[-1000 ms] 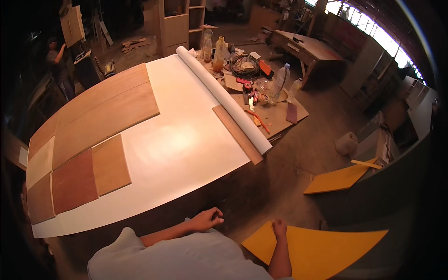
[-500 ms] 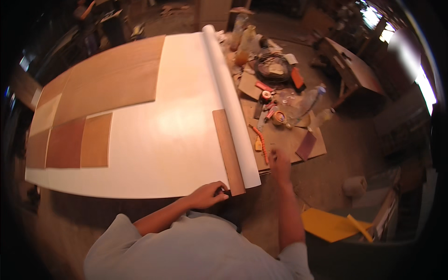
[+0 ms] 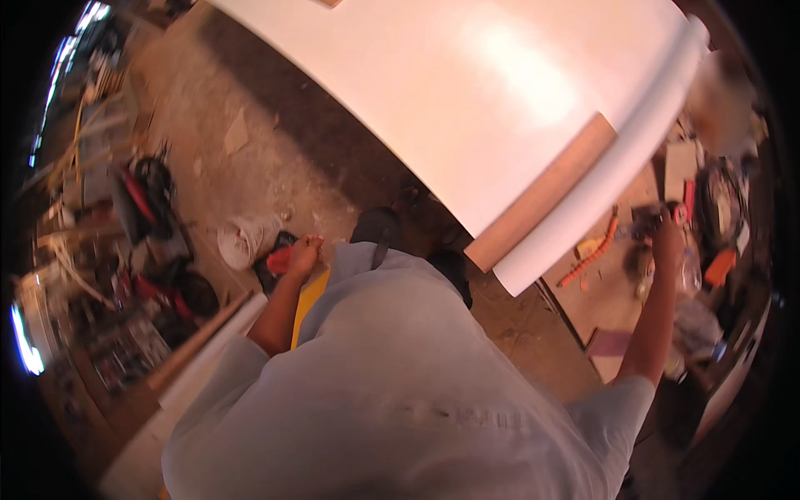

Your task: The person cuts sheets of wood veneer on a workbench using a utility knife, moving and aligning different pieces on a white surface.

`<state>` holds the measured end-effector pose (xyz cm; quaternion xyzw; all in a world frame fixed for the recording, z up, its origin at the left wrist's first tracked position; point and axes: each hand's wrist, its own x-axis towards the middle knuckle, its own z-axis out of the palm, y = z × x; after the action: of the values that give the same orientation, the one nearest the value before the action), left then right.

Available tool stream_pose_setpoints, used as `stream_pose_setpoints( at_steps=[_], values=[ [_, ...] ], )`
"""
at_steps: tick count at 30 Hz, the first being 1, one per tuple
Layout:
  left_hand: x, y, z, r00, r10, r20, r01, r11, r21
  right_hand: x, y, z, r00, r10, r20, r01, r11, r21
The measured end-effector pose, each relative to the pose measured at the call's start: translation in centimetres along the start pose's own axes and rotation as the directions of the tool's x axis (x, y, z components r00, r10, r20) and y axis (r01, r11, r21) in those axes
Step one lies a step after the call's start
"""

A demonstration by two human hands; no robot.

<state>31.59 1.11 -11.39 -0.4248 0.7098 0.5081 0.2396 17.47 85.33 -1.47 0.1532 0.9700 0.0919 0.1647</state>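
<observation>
A large white sheet (image 3: 467, 92) lies on the floor ahead of me, its right edge curled into a roll (image 3: 617, 175). A thin wooden strip (image 3: 542, 196) rests along that roll. My right hand (image 3: 667, 233) is stretched out past the roll, over a low board (image 3: 608, 292) littered with tools, beside an orange ridged piece (image 3: 593, 250); its fingers are blurred. My left hand (image 3: 304, 250) hangs at my side with curled fingers, next to a red object (image 3: 282, 260). My grey shirt fills the lower part of the picture.
A white bucket (image 3: 242, 242) stands on the dusty floor left of my black shoe (image 3: 377, 227). A yellow panel (image 3: 310, 300) shows beside my arm. Red and black machines (image 3: 146, 192) and lumber crowd the left. Cables and tools clutter the far right (image 3: 717, 208).
My view has swung and tilted down toward my body. My left hand has come off the sheet's edge to my side. My right hand has reached further onto the tool board.
</observation>
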Motion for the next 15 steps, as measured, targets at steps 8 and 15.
stream_pose_setpoints(
  at_steps=[8,15],
  values=[
    [-4.3,-11.6,2.4,0.977,-0.212,0.003,0.212,0.976,-0.058,1.7,2.0,0.7,0.989,-0.104,-0.105,0.081,0.976,-0.2],
    [-0.5,-6.0,3.9,0.988,0.105,0.114,-0.101,0.994,-0.04,0.0,1.9,-2.1,0.955,-0.074,-0.287,0.143,0.963,0.228]
  ],
)
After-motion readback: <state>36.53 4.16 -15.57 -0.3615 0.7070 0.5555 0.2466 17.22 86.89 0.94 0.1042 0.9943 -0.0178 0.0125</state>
